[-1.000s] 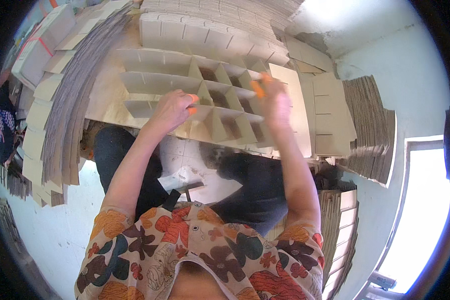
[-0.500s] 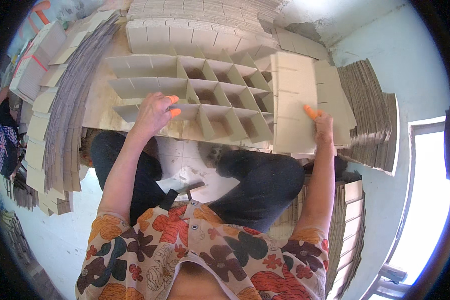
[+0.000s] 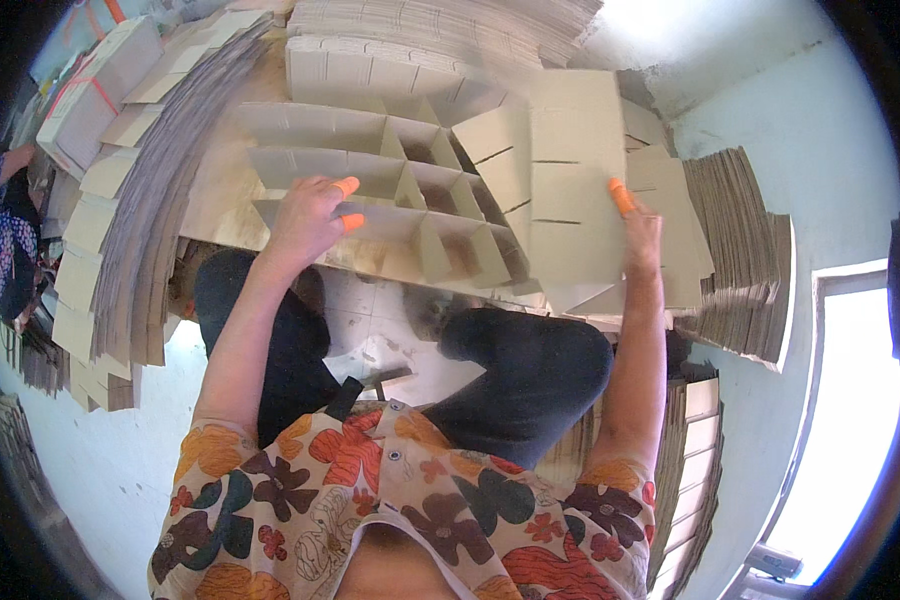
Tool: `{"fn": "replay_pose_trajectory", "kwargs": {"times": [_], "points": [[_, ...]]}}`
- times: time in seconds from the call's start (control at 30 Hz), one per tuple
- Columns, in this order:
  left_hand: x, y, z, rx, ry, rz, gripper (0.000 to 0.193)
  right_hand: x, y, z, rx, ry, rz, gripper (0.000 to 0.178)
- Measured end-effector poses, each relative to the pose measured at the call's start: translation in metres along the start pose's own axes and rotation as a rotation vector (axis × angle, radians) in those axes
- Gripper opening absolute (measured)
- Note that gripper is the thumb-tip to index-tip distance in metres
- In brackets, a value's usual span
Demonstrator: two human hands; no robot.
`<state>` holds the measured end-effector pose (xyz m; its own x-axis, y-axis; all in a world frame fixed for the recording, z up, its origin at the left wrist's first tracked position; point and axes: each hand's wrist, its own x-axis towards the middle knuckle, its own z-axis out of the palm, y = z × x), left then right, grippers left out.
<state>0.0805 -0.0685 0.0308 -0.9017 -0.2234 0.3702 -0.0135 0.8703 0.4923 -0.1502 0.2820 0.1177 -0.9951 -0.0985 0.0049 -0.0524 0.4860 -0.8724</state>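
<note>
Table (image 3: 218,190) bore cardboard divider grid (image 3: 370,172); slotted sheet (image 3: 575,190) was over grid's right end. Any print on strapped carton (image 3: 122,62) was too small to read. Right hand (image 3: 644,240) gripped sheet's right edge; left hand (image 3: 305,222) pinched grid's near strip (image 3: 390,228).

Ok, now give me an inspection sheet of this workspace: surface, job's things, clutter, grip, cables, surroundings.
Surface: flat tan tabletop, partly covered.
Job's things: tan cardboard divider grid, cells formed toward its right; tan slotted cardboard sheet above its right side in view.
Clutter: tan slotted-cardboard stacks left, back and right; white rectangular box with red strap, upper left.
Grip: left hand at the grid's front strip, contact unclear; right hand holds the sheet's right edge.
Cables: nothing seen.
Surroundings: pale blue wall; bright rectangular opening at right.
</note>
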Motion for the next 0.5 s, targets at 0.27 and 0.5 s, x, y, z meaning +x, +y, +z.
{"fn": "replay_pose_trajectory", "kwargs": {"times": [0.27, 0.5], "points": [[-0.016, -0.029, -0.012, 0.017, 0.022, 0.06, 0.031, -0.03, -0.077, 0.03, 0.092, -0.133, -0.425, 0.038], [-0.018, -0.032, 0.006, -0.079, 0.104, 0.013, 0.005, -0.077, -0.102, 0.132, -0.126, -0.286, -0.649, 0.049]]}}
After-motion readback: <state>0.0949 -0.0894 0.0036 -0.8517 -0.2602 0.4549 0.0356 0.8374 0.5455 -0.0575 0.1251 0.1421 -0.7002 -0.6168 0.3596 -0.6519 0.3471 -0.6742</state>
